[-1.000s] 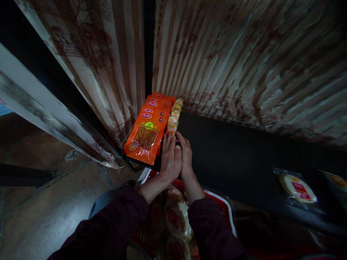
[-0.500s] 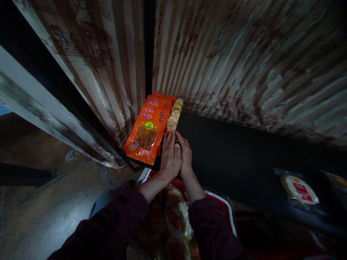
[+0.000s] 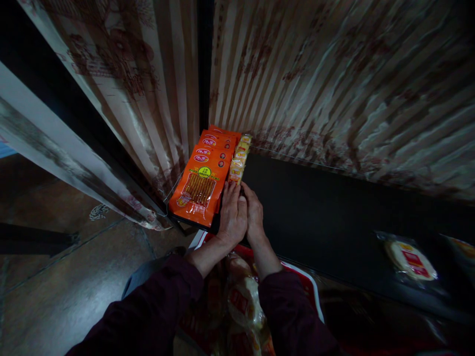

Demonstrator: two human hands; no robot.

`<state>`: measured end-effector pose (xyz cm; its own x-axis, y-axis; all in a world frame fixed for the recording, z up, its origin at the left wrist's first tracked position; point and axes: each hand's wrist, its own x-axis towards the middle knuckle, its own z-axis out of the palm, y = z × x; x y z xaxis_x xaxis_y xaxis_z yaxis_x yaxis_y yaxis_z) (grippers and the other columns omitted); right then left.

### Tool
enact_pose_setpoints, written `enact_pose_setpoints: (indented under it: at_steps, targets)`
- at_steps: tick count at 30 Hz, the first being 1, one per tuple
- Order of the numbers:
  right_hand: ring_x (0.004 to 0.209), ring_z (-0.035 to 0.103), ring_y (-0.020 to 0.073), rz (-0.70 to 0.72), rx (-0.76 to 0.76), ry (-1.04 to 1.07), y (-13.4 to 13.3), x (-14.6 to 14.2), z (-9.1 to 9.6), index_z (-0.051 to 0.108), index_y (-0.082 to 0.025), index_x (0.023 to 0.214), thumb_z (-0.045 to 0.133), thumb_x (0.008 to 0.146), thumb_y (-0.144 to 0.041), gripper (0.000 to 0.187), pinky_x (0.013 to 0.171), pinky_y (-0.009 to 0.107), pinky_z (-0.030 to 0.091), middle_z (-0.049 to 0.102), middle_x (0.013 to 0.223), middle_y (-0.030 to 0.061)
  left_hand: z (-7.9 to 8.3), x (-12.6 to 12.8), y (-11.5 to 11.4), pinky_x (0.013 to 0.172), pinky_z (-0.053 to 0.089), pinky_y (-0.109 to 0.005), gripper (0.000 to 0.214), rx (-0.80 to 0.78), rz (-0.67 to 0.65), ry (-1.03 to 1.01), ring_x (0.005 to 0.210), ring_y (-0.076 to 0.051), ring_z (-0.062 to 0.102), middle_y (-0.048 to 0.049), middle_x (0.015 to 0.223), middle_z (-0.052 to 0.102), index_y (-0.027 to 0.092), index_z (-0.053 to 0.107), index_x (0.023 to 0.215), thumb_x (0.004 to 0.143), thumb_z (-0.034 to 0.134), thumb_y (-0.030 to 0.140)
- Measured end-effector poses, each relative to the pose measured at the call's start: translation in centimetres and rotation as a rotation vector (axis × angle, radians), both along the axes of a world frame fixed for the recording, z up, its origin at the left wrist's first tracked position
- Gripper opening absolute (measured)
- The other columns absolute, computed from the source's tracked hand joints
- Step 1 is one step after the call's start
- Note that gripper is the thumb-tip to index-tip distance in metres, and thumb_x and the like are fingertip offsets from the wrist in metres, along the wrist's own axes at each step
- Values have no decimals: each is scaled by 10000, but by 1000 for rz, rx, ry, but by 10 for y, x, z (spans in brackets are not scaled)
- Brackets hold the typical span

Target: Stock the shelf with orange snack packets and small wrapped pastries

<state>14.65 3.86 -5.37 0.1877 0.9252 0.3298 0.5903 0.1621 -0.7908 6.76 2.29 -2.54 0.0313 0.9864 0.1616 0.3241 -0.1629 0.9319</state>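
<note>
Left hand [image 3: 233, 215] is laid flat, fingers together, on the near end of the yellow snack-pack row [image 3: 239, 157], beside orange packets [image 3: 198, 190] on the black shelf [image 3: 326, 207]; right hand [image 3: 254, 213] is pressed alongside, grip cannot be told. Row is judged as being squared up; even forward pressure is called for

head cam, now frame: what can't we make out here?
Head view only.
Grip: left hand and right hand meet at the near end of the yellow packet row; their backs hide whatever lies beneath.
Orange packs: print too small; rear ones overlapped.
Red-rimmed tray: contents dark, partly covered by the sleeves.
Round wrapped item: dim; its neighbour is cut by the right edge.
</note>
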Motion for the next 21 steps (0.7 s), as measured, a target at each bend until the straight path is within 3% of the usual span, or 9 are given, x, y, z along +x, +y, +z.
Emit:
enact_pose_setpoints:
  at_steps: [15,21]
  targets:
    - [1082,581,234,-42,-7,-39,-11,1,1,586,-116,1193,392,814,-210,436,977,433,442,620,1183,168,-7,0,-6,1178,220,-452,450,85,29,55,1423,-224,230,-120,1461,415,111,534,1275,921,311,276]
    - [1055,585,225,-31,-8,-29,-28,2,5,622,-143,1109,382,816,-200,383,957,412,458,643,1132,142,-7,-1,-18,1165,256,-460,410,146,3,74,1400,-223,288,-122,1434,451,121,585,1199,906,325,240]
